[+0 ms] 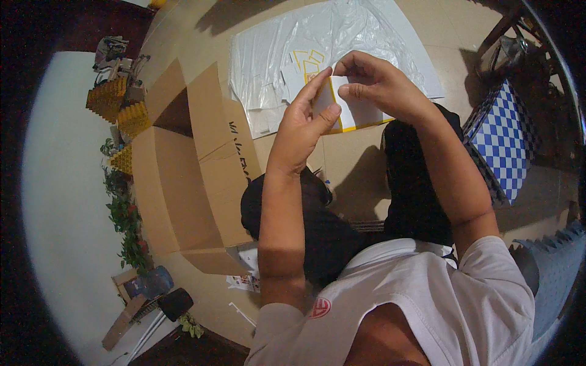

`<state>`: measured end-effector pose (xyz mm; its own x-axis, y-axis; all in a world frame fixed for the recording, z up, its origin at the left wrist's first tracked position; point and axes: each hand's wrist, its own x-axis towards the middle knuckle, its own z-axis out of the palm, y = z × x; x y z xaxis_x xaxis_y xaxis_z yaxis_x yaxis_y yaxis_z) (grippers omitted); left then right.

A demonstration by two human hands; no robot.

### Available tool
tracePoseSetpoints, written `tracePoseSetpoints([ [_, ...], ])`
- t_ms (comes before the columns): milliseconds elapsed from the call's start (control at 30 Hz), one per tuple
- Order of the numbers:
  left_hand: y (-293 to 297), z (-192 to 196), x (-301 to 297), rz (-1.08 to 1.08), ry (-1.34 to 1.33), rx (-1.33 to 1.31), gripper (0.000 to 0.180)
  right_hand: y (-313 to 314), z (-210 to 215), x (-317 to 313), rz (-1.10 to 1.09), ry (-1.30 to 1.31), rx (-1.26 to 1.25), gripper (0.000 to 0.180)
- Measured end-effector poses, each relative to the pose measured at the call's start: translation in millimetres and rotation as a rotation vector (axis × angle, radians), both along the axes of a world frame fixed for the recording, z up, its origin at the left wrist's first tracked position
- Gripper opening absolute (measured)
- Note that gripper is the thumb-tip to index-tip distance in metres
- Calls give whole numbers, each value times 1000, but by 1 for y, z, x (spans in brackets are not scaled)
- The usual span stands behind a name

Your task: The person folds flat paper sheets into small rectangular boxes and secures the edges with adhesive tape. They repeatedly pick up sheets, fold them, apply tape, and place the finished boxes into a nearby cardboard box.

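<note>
White-yellow card (348,113) pinched between left hand (303,125), right hand (375,82).

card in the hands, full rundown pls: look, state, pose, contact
The card is a small flat white sheet, paper or thin card by its look, with a yellow band along its edges. It is held up above the floor, facing the person. The left hand pinches its left side between thumb and fingers; the right hand grips its top edge. The hands hide much of it. Behind it lies a clear plastic sheet with similar pieces.
</note>
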<state>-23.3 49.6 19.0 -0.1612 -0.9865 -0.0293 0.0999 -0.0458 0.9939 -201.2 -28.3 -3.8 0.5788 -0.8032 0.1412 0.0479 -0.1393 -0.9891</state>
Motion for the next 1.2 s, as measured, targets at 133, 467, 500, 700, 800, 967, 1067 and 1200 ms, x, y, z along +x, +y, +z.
tracePoseSetpoints([
  [133,-1,-1,1,-14,-54,42,56,-2,3,-5,33,65,30,27],
  [467,-11,-8,7,102,-433,-58,31,-14,5,-5,131,106,-46,24],
  [500,-14,-6,10,92,-527,-82,30,-15,8,-4,135,133,-87,25],
  [700,-27,4,23,-86,-828,-384,24,-30,16,7,313,201,-106,27],
  [800,-25,-8,18,-6,-673,-63,21,-34,19,16,311,268,-187,25],
  [967,-28,0,12,248,-302,150,18,-44,15,27,-74,227,-705,32],
  [1067,-34,-5,16,513,122,114,20,-41,21,22,-596,136,-663,44],
  [1200,-33,-4,13,642,410,75,18,-27,8,21,-367,-74,228,74],
])
